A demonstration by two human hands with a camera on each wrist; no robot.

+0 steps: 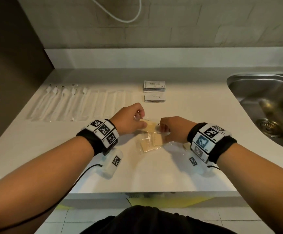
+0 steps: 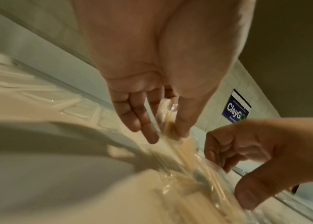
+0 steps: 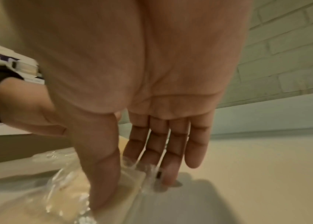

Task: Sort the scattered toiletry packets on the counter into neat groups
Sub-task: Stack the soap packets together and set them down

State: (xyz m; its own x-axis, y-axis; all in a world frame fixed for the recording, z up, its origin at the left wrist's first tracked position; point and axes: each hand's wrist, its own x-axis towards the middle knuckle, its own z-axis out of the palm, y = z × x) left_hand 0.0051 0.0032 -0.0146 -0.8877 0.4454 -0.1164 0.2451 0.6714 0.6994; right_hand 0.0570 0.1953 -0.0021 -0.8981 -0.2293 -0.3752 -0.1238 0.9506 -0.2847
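Observation:
Several clear packets with beige contents (image 1: 151, 141) lie overlapping in the middle of the counter (image 1: 188, 174). My left hand (image 1: 141, 121) pinches the top end of one clear packet (image 2: 168, 119) between thumb and fingers (image 2: 144, 121). My right hand (image 1: 162, 130) holds the right end of a packet (image 3: 132, 178), thumb on top and fingertips (image 3: 169, 177) down at the counter. The hands face each other a few centimetres apart. In the left wrist view the right hand (image 2: 247, 151) shows with curled fingers over the plastic.
A row of long clear toothbrush packets (image 1: 76, 103) lies side by side at the back left. Two neat stacks of white sachets (image 1: 154, 86) (image 1: 154, 97) sit behind the hands. A steel sink (image 1: 263, 102) is set in at the right. A brown wall (image 1: 10, 65) bounds the left.

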